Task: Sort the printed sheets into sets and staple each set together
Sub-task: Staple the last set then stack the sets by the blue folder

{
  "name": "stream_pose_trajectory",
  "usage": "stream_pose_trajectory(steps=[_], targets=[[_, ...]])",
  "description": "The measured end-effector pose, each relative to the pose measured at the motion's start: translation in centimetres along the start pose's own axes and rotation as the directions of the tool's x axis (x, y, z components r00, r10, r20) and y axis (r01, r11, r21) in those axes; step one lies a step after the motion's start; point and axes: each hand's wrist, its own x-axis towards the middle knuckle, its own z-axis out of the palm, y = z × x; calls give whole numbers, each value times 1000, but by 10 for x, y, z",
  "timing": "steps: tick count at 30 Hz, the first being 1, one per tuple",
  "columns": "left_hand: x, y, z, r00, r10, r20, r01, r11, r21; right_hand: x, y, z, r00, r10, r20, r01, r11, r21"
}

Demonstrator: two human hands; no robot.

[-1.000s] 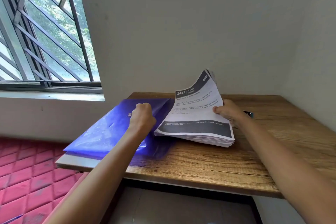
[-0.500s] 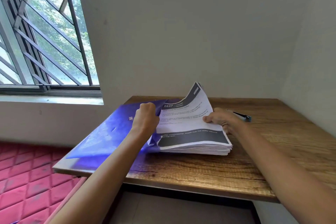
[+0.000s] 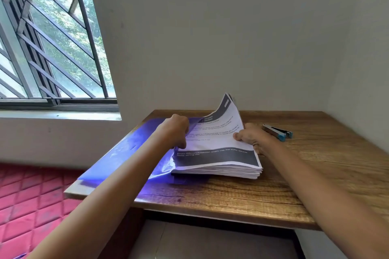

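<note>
A thick stack of printed sheets (image 3: 216, 153) with dark header and footer bands lies on the wooden table (image 3: 242, 195). Its far end curls upward. My right hand (image 3: 251, 136) grips the stack's right edge, thumb on top. My left hand (image 3: 176, 129) is curled round the edge of a translucent blue plastic folder (image 3: 130, 149), right at the stack's left side. The folder's flap partly covers the stack's left edge and spreads out leftward past the table's edge. A stapler (image 3: 277, 131), metal with blue ends, lies just right of my right hand.
The table stands in a corner, with a wall behind and another on the right. A barred window (image 3: 48, 48) is at the left. A red quilted surface (image 3: 31, 206) lies below the table's left side.
The stack has slid left, partly under the folder's flap, and its raised far end has curled over more. My left hand followed along the folder edge. The stapler came into view.
</note>
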Motion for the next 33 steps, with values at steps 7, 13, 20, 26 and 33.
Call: stream_pose_trajectory(steps=[7,13,20,26,33], targets=[[-1,13,-3,988,-1,156,-18,992,122,-3,0,4,999,-13,-36,11,999,-45],[-8,13,1,998,16,-63,-12,998,59,-5,-1,8,999,-29,-35,29,1000,5],[-7,12,6,976,50,-214,-69,994,-84,-5,-5,19,995,-86,-54,89,995,53],[-11,30,27,953,42,-301,-93,984,-155,-3,-4,34,997,-80,-2,79,987,142],[-19,56,39,913,88,-398,-146,982,-119,0,8,46,988,-43,147,-4,952,305]])
